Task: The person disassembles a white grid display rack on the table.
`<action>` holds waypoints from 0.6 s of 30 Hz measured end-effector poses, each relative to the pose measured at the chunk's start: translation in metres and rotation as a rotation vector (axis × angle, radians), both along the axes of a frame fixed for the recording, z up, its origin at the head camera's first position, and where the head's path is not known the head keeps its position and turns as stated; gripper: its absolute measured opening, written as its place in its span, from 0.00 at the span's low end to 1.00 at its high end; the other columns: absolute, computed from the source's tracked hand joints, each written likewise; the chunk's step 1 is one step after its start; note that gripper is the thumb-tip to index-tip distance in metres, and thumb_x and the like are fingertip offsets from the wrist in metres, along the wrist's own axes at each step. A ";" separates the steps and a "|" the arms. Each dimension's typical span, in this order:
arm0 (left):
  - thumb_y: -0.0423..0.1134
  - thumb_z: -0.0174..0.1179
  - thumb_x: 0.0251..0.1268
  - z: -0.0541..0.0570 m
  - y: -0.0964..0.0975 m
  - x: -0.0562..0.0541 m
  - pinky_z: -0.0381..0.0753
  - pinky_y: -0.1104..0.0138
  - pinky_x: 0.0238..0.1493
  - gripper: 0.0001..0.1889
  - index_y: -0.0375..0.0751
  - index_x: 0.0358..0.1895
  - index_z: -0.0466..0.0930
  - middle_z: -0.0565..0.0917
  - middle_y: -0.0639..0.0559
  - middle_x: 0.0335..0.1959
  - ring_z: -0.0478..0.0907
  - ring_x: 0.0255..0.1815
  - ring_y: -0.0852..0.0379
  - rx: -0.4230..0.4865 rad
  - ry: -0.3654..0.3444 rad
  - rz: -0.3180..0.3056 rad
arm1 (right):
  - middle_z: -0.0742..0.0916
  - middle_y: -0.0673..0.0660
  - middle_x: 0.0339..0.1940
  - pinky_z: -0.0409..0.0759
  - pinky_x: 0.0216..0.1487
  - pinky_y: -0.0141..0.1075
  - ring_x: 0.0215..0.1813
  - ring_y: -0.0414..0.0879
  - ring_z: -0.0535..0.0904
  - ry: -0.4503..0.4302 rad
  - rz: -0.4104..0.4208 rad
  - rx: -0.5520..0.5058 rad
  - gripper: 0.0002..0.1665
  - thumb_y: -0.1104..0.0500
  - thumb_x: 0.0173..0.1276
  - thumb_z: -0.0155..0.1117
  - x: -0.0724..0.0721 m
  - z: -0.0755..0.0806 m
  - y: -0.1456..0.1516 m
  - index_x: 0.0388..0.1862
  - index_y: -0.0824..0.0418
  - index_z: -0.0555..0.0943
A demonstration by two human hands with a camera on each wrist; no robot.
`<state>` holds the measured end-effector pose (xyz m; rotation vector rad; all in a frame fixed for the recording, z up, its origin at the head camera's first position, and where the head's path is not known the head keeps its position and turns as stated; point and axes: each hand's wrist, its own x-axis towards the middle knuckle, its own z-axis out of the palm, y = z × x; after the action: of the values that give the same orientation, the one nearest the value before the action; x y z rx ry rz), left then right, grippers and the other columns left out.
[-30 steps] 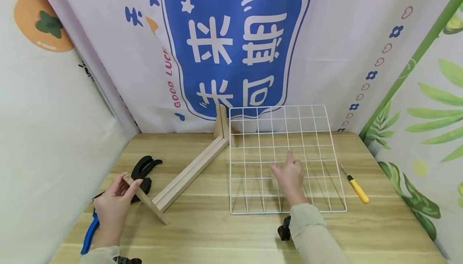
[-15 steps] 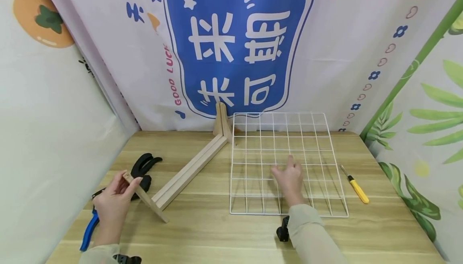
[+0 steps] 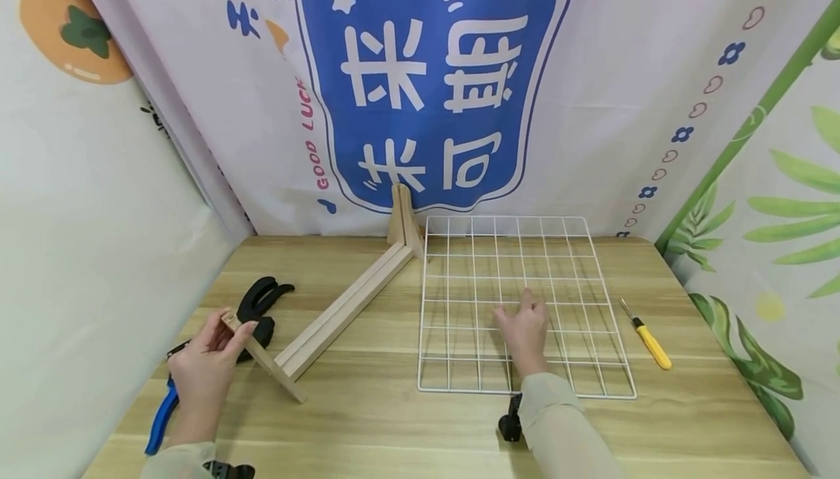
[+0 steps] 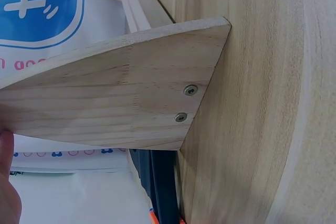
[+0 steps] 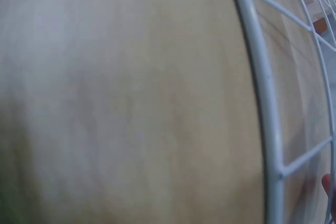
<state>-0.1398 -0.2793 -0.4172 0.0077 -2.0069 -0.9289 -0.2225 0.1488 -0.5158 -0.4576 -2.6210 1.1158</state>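
Note:
In the head view my left hand (image 3: 200, 380) pinches the upper end of a wooden end piece (image 3: 278, 377), which stands slanted on the table. This piece, with two screws (image 4: 190, 90) plain in the left wrist view, joins a long grooved wooden rail (image 3: 341, 318). At the rail's far end stands a split wooden upright (image 3: 397, 227). To the right, my right hand (image 3: 527, 329) grips a white wire grid panel (image 3: 459, 391) near its middle, index finger reaching forward. The panel's near edge lies low by the table, while its far edge is tilted up.
A black tool with a blue handle (image 3: 160, 421) lies at the left, partly behind my left hand. To the panel's right lies a yellow-handled screwdriver (image 3: 654, 348). A printed cloth (image 3: 590, 100) hangs at the table's back edge.
The far edge of the wire grid panel has come down, and its near edge has shifted slightly closer. My right hand moves down with it. The left hand stays on the wooden end piece.

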 end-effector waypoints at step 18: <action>0.23 0.74 0.35 -0.004 -0.002 -0.003 0.72 0.89 0.33 0.21 0.28 0.41 0.83 0.74 0.86 0.35 0.73 0.35 0.87 0.035 0.044 -0.024 | 0.67 0.73 0.56 0.70 0.55 0.56 0.58 0.64 0.60 -0.066 0.008 0.044 0.44 0.47 0.62 0.56 -0.003 -0.015 -0.001 0.70 0.69 0.55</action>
<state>-0.1425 -0.2811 -0.4210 -0.0176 -1.9536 -0.9721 -0.2252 0.1478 -0.5311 -0.4837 -2.7004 1.0605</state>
